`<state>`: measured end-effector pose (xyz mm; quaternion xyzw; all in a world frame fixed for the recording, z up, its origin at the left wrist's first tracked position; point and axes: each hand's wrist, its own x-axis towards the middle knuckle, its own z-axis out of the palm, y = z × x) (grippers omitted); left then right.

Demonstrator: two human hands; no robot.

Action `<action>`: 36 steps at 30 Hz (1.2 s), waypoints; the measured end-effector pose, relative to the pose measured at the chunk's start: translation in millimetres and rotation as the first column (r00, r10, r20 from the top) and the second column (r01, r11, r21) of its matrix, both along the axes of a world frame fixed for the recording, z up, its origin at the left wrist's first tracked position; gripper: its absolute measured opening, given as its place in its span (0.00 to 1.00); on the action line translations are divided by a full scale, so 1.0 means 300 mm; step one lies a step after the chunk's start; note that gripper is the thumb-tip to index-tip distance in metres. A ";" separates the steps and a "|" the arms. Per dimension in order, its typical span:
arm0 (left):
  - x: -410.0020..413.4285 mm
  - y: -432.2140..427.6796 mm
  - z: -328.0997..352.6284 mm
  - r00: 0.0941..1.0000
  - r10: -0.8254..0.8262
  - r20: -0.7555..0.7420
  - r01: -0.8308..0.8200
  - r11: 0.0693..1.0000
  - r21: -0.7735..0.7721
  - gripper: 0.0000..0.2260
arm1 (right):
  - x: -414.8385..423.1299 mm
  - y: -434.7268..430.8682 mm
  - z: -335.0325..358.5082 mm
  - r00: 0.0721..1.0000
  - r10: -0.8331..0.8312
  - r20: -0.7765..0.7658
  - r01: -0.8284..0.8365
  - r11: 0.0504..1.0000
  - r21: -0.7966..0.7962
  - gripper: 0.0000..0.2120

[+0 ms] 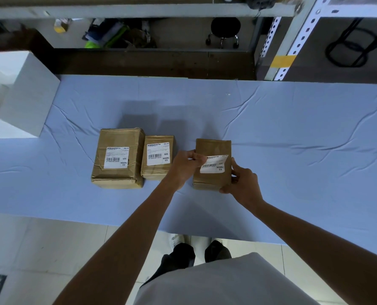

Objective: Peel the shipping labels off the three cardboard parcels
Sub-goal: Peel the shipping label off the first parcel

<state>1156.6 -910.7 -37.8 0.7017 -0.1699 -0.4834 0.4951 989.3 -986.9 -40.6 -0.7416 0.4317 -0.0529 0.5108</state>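
Observation:
Three brown cardboard parcels stand in a row on the blue cloth. The left parcel (118, 158) carries a flat white label (116, 157). The middle parcel (157, 158) also bears its label (158, 153). On the right parcel (213, 150) the white label (215, 165) is partly lifted at its left edge. My left hand (186, 165) pinches that lifted edge. My right hand (243, 180) grips the right parcel's right side and lower corner.
The table is covered by a wrinkled blue cloth (293, 139). A white foam box (22, 93) stands at the table's left end. Behind the table are metal shelving uprights (293, 49) and a black stool (225, 29). My feet show below the near table edge.

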 end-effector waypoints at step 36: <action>-0.004 0.006 0.004 0.997 -0.074 0.011 0.074 0.997 0.014 0.06 | -0.004 -0.009 -0.007 1.000 0.030 -0.007 -0.030 0.999 -0.015 0.38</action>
